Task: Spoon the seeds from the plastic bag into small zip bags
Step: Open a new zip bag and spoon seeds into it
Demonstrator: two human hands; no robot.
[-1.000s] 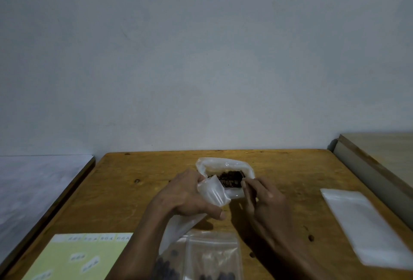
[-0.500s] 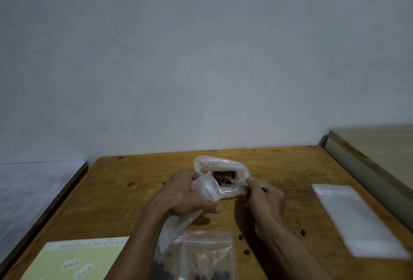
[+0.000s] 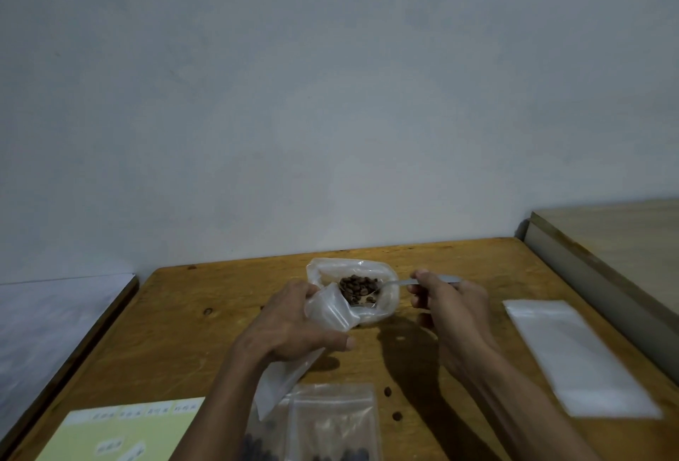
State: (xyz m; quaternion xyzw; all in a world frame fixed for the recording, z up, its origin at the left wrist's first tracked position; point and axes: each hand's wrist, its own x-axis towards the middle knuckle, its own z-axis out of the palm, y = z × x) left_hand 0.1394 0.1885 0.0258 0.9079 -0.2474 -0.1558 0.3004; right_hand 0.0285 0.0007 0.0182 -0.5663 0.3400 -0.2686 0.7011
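Left hand (image 3: 294, 324) gripped an empty small zip bag (image 3: 330, 308); right hand (image 3: 446, 300) pinched a spoon (image 3: 395, 283) (loaded with seeds (image 3: 358, 284)) over the open plastic bag (image 3: 385, 304) on the table (image 3: 183, 332).

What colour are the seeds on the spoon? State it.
Dark brown seeds, clearest in the head view.

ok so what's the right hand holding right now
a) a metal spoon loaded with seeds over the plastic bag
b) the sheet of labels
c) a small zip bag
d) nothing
a: the right hand grips the spoon, its seed-filled bowl at the plastic bag mouth.
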